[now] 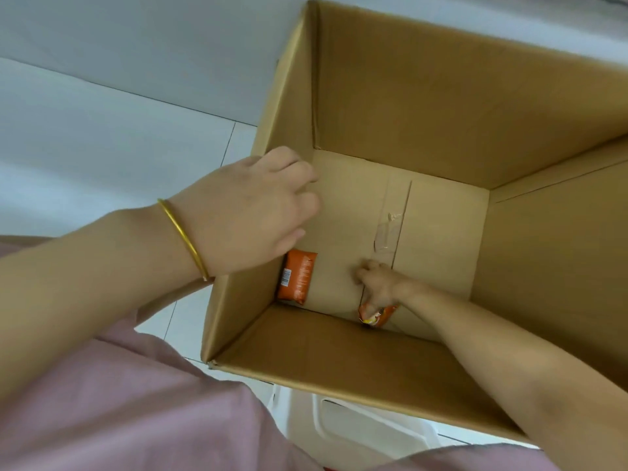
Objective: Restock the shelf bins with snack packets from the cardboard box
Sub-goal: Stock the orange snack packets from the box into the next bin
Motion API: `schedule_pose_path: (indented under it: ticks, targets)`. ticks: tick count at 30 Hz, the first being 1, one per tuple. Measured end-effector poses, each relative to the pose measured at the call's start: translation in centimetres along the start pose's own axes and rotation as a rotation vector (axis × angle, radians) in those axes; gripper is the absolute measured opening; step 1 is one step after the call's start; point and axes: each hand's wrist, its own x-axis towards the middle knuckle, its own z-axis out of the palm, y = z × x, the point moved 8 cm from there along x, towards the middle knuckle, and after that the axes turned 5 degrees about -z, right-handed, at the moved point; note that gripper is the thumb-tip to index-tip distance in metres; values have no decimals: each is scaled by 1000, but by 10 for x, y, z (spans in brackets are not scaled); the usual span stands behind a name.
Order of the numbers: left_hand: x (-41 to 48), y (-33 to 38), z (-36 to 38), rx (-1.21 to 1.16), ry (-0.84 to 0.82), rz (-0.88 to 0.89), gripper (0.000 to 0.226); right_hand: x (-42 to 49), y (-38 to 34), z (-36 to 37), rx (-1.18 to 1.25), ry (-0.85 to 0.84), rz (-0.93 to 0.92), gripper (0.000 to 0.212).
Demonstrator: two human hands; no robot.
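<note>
One snack packet (pixel 376 316) is pinched by the curled right hand (pixel 379 283), lower centre; the cardboard box (pixel 441 96) wall is gripped by the left hand (pixel 244 212), centre left.

The cardboard box (pixel 441 96) runs off the frame at 3 o'clock. The right hand (pixel 380 283) covers most of the crumpled packet (pixel 375 316) it pinches. At 9 o'clock, the left hand (pixel 251 212) hides the top end of the orange packet (pixel 297 278), whose print is too small to read. At 6 o'clock, the box half hides a white object (pixel 356 426).
</note>
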Motion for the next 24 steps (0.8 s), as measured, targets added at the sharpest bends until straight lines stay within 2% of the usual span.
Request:
schedule_pose_path:
  ticks: [3, 5, 8, 10, 12, 17, 20, 22, 24]
  targets:
    - [1, 1, -1, -9, 6, 7, 34, -14, 3, 11, -200, -28, -83, 88]
    - [1, 1, -1, -10, 7, 8, 34, -16, 10, 11, -178, 16, -98, 75]
    - [3, 2, -4, -7, 10, -2, 34, -14, 21, -6, 198, 82, -27, 54]
    - [6, 3, -6, -21, 11, -4, 35, -14, 18, -27, 538, 165, -26, 54]
    - [7, 4, -8, -31, 22, -5, 36, -11, 5, -43, 766, 219, -53, 54]
    - [8, 0, -11, -25, 55, -15, 43, 14, -55, -57, 931, 212, -135, 51]
    - [8, -3, -12, -48, 50, -30, 36, 27, -66, -55, 1020, 222, -112, 46]
    - [9, -2, -12, -47, 59, -24, 37, 31, -70, -40, 1141, 106, -83, 49]
    - [9, -4, -13, -36, 72, -24, 43, 35, -78, -27, 1120, 6, -81, 58]
